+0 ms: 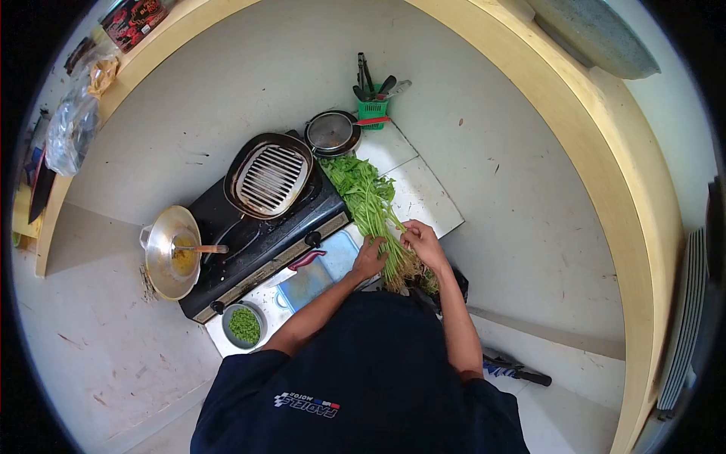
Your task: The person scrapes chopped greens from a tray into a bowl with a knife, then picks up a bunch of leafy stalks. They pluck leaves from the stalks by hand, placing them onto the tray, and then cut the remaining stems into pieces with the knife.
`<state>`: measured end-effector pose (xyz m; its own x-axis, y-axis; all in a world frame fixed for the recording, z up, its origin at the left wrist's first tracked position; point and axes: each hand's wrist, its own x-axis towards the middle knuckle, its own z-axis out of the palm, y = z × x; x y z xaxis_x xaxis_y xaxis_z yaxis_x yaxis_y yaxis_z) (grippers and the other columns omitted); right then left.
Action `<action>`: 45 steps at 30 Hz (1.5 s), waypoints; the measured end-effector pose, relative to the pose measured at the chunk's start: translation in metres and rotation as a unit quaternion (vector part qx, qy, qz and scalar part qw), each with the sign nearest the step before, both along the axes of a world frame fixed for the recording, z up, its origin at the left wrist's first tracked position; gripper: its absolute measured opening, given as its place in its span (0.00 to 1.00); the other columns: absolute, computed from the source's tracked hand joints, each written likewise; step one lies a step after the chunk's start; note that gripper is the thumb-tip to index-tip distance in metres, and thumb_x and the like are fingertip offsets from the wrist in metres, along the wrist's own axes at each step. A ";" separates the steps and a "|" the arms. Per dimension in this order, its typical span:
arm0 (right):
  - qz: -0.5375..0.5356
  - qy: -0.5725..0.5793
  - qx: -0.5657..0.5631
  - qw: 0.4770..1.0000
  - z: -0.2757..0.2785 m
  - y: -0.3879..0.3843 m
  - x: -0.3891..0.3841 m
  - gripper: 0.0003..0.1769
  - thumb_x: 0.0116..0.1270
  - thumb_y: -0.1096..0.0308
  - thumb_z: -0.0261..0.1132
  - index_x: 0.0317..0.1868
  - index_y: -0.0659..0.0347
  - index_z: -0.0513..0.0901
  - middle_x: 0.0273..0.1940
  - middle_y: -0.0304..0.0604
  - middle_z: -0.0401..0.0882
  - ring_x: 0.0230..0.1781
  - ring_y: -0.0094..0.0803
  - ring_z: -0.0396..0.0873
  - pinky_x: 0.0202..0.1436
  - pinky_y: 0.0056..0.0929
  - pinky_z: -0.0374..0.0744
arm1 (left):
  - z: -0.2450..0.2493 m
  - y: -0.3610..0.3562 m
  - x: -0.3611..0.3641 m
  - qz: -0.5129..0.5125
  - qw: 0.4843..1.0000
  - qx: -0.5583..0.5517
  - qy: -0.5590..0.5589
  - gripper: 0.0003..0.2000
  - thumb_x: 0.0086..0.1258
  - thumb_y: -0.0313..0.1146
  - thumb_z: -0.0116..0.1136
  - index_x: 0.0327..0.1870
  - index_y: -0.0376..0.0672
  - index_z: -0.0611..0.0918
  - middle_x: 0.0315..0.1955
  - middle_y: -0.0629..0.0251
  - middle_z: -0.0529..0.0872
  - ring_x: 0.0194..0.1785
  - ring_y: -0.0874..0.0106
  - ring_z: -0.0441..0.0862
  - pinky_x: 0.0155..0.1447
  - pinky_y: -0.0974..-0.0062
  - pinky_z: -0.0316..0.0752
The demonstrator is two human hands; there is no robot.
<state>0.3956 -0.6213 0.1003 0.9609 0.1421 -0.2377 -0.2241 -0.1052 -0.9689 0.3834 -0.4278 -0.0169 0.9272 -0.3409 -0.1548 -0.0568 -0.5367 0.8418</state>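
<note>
**A:** Fig. 1, head view. What do I have in hand?

**B:** A bunch of greens (pixel 370 198) lying on the tiled bench (pixel 429 203), leaves toward the lidded pot (pixel 331 133), root ends toward my body. My left hand (pixel 370 259) has its grip closed over the stems near the roots. My right hand (pixel 424 244) pinches a stalk or two just beside it, fingers nearly shut.

**A:** Surroundings?

**B:** The stove (pixel 253 240) sits against the leafy side and carries a grill pan (pixel 270 178). A wok (pixel 168 253) hangs over its far edge. A blue board (pixel 324 274) lies just left of my left hand, and a bowl of chopped green bits (pixel 244 325) stands near my left elbow.

**A:** Hazards?

**B:** As I judge it, there are three. A sharp tug from the right grip could snap stalks or drag the bunch over the bench's near edge. The leaves touch the stove and could scorch if a burner is lit — I cannot tell whether one is. A wide swing of my left elbow could knock the bowl.
</note>
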 end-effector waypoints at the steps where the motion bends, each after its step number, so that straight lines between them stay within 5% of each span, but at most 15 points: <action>1: 0.003 -0.003 0.009 1.000 0.008 0.001 0.000 0.12 0.71 0.78 0.58 0.52 0.70 0.81 0.31 0.38 0.81 0.31 0.22 0.77 0.37 0.23 0.75 | 0.000 -0.001 0.001 0.003 1.000 0.000 0.003 0.22 0.68 0.35 0.62 0.63 0.49 0.74 0.60 0.36 0.70 0.62 0.36 0.73 0.67 0.49 0.72; 8: 0.017 -0.011 0.033 0.999 0.048 0.006 -0.008 0.13 0.71 0.80 0.56 0.53 0.69 0.80 0.32 0.37 0.81 0.33 0.21 0.76 0.40 0.21 0.74 | 0.003 -0.004 0.011 0.060 0.998 -0.029 -0.012 0.21 0.65 0.31 0.64 0.60 0.49 0.75 0.60 0.32 0.65 0.64 0.35 0.69 0.66 0.50 0.71; 11: 0.021 -0.012 0.023 0.999 0.058 0.006 -0.012 0.14 0.70 0.80 0.56 0.54 0.70 0.79 0.33 0.38 0.81 0.33 0.21 0.76 0.40 0.21 0.74 | 0.013 -0.003 0.017 0.106 0.976 0.057 -0.183 0.19 0.63 0.27 0.64 0.55 0.48 0.76 0.60 0.33 0.63 0.63 0.37 0.67 0.65 0.53 0.70; 14: 0.020 -0.006 0.016 1.000 0.051 0.004 -0.017 0.14 0.69 0.79 0.58 0.54 0.69 0.79 0.35 0.40 0.83 0.34 0.22 0.78 0.42 0.22 0.76 | 0.019 0.001 0.032 0.195 0.941 0.085 -0.264 0.16 0.64 0.28 0.65 0.51 0.43 0.77 0.52 0.42 0.72 0.51 0.55 0.73 0.52 0.66 0.73; 17: 0.005 0.006 0.019 1.000 0.044 0.003 -0.025 0.14 0.70 0.79 0.58 0.55 0.69 0.79 0.36 0.39 0.84 0.34 0.21 0.78 0.42 0.22 0.76 | 0.044 0.019 0.062 0.249 0.951 -0.065 -0.174 0.12 0.63 0.23 0.61 0.48 0.41 0.76 0.49 0.45 0.74 0.55 0.50 0.71 0.62 0.57 0.69; 20: 0.019 0.005 0.009 1.000 0.035 -0.002 -0.033 0.15 0.70 0.79 0.59 0.56 0.69 0.79 0.36 0.40 0.84 0.35 0.22 0.78 0.42 0.22 0.77 | 0.097 0.028 0.097 0.146 0.976 -0.130 -0.098 0.11 0.66 0.25 0.60 0.49 0.39 0.79 0.44 0.51 0.79 0.54 0.53 0.74 0.63 0.59 0.68; 22: 0.018 0.014 -0.004 1.000 0.030 -0.001 -0.036 0.16 0.71 0.80 0.57 0.57 0.70 0.78 0.36 0.39 0.83 0.36 0.21 0.78 0.44 0.22 0.78 | 0.113 0.022 0.122 0.031 0.948 -0.065 -0.311 0.12 0.69 0.30 0.61 0.52 0.40 0.82 0.47 0.54 0.83 0.50 0.52 0.77 0.63 0.60 0.70; 25: 0.033 0.006 -0.004 0.999 0.025 0.002 -0.039 0.16 0.71 0.80 0.57 0.58 0.70 0.78 0.37 0.38 0.83 0.36 0.21 0.79 0.45 0.21 0.78 | 0.131 0.007 0.154 -0.176 0.946 0.026 -0.273 0.17 0.67 0.35 0.65 0.55 0.42 0.83 0.52 0.53 0.86 0.52 0.50 0.80 0.65 0.60 0.70; 28: 0.035 -0.001 0.010 0.999 0.020 0.003 -0.042 0.16 0.71 0.80 0.57 0.58 0.69 0.78 0.37 0.38 0.83 0.37 0.21 0.79 0.45 0.21 0.78 | 0.111 -0.023 0.176 -0.345 0.899 0.227 -0.147 0.19 0.65 0.36 0.64 0.58 0.47 0.84 0.51 0.54 0.87 0.59 0.52 0.79 0.62 0.59 0.73; 32: 0.027 -0.008 -0.005 1.000 0.015 0.000 -0.050 0.16 0.73 0.80 0.57 0.59 0.69 0.78 0.37 0.38 0.83 0.38 0.21 0.80 0.45 0.22 0.79 | 0.065 -0.050 0.176 -0.398 0.853 0.329 -0.077 0.14 0.60 0.35 0.68 0.49 0.55 0.88 0.43 0.59 0.90 0.53 0.57 0.85 0.55 0.56 0.80; 36: 0.007 0.008 0.051 0.999 0.002 -0.010 -0.066 0.15 0.75 0.80 0.56 0.59 0.69 0.77 0.39 0.39 0.83 0.40 0.24 0.81 0.48 0.23 0.79 | 0.060 -0.046 0.189 -0.354 0.904 0.211 -0.113 0.11 0.61 0.28 0.63 0.44 0.51 0.87 0.42 0.56 0.88 0.50 0.56 0.85 0.53 0.59 0.79; 39: -0.016 0.019 0.076 0.997 0.013 -0.014 -0.080 0.15 0.74 0.80 0.56 0.59 0.69 0.78 0.39 0.40 0.84 0.40 0.24 0.81 0.47 0.23 0.79 | 0.069 -0.025 0.208 -0.254 0.939 0.054 -0.227 0.09 0.70 0.28 0.56 0.48 0.46 0.85 0.42 0.54 0.84 0.50 0.54 0.82 0.56 0.60 0.77; 45: -0.042 0.012 0.110 0.993 0.018 -0.021 -0.093 0.16 0.72 0.80 0.54 0.58 0.68 0.80 0.39 0.41 0.85 0.39 0.24 0.80 0.45 0.23 0.77 | 0.119 0.030 0.200 -0.050 0.979 -0.071 -0.187 0.07 0.75 0.29 0.54 0.48 0.42 0.82 0.41 0.57 0.80 0.48 0.61 0.80 0.54 0.67 0.74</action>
